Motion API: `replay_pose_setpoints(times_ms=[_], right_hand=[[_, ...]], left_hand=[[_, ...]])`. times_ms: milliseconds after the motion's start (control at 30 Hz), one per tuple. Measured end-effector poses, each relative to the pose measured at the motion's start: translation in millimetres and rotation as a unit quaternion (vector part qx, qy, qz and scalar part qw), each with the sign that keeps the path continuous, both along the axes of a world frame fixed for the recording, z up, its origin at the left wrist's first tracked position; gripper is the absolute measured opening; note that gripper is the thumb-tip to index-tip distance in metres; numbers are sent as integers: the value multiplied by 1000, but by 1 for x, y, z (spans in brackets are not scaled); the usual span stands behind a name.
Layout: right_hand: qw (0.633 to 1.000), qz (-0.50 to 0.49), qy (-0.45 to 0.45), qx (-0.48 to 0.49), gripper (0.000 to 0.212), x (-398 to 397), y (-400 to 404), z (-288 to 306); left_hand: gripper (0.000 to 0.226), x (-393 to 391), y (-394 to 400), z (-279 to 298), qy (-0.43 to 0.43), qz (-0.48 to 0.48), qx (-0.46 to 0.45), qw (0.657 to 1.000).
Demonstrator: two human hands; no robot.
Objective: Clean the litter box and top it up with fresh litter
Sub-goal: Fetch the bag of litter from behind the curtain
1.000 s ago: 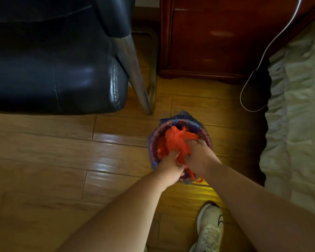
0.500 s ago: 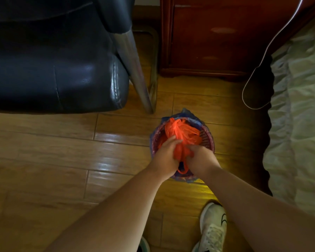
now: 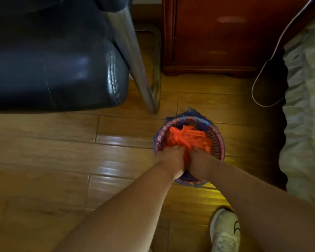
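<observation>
Orange bag (image 3: 186, 138) gripped by both hands in bin (image 3: 217, 140).

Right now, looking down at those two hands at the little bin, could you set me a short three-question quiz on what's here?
1. True or false: the orange bag sits inside the round bin.
2. What does each hand hold? A) the chair's leg B) the orange bag C) the white cable
3. Fill in: beside the right arm, on the wooden floor, is a white ____.

Key
1. True.
2. B: left hand and right hand both have a grip on it.
3. shoe.
</observation>
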State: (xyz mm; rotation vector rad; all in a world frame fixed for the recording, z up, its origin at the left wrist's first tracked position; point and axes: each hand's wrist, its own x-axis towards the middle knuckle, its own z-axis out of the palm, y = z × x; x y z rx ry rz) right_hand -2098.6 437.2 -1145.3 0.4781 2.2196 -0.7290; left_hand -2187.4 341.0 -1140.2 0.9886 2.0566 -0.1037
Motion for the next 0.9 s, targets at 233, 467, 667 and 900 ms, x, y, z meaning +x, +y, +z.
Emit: replay_pose_setpoints(times_ms=[233,467,667,900], right_hand=[[981,-176,34,79,32,-11,21,136],[949,-279,112,97,46,-6,32,383],[932,-285,181,133,57,17,49,601],[906,-269,258,202,58,60,66,854]], left_hand=[[36,-9,15,120,46,41,44,997],[41,-23,21,351,75,79,119,987],[43,-7,37,588,112,49,213,969],[44,27,47,836,194,13,306,932]])
